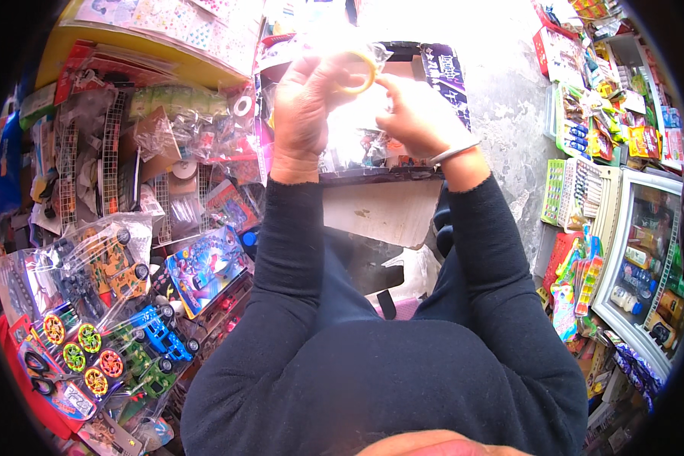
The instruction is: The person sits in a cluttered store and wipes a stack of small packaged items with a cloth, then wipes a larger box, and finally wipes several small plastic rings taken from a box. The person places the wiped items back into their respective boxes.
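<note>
My left hand [305,108] grips a yellowish roll of adhesive tape [370,71] by its left side, raised over an open cardboard box [444,68] with a dark printed rim. My right hand [413,114], with a pale bracelet at the wrist, has its fingers at the roll's right edge; whether they pinch a tape end cannot be told. A crumpled bit of clear plastic [380,52] shows just behind the roll. Strong glare washes out much of the box's inside, where small packaged items [370,145] are partly visible.
Toy cars in clear bags [162,333], wire racks [112,154] and a pair of scissors [48,379] crowd the left. At the right stand snack trays [575,122] and a glass-topped drinks cooler [632,262]. A pale board [381,211] lies below the box, before my knees.
</note>
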Motion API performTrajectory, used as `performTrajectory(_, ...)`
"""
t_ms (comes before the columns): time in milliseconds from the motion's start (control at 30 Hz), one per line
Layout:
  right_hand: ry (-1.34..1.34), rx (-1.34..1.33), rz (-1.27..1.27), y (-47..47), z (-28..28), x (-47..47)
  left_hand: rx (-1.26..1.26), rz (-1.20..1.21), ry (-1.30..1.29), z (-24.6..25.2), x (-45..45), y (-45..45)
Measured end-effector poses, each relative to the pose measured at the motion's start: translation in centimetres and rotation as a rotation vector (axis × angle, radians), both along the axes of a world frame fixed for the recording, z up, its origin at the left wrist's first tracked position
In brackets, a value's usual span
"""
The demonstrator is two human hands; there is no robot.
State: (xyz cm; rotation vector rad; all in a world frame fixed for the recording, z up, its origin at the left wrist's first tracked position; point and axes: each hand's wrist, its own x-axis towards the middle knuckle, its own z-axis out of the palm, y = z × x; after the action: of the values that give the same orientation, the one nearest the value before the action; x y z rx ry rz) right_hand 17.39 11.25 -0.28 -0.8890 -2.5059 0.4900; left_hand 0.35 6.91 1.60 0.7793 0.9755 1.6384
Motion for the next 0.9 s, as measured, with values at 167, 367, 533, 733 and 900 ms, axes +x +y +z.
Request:
performTrajectory(167,0.239,-0.470,-0.049,0.6,0.2,-1.8,0.079,-0.135,-0.200,-0.6,0.0,0.3)
performTrajectory(367,0.978,-0.577,-0.362,2.0,3.3,0.6,0.024,0.010,-0.141,0.0,1.7,0.6)
performTrajectory(533,0.720,0.233,-0.246,0.4,2.3,-2.5,0.146,0.066,0.355,-1.2,7.2,-1.0)
performTrajectory(733,0.743,-0.120,-0.344,1.3,2.1,-0.9,0.110,-0.067,0.512,-1.2,7.3,-1.3)
performTrajectory(900,0.807,-0.359,-0.449,1.6,2.7,0.0,-0.009,-0.250,-0.127,-0.3,7.3,-1.2)
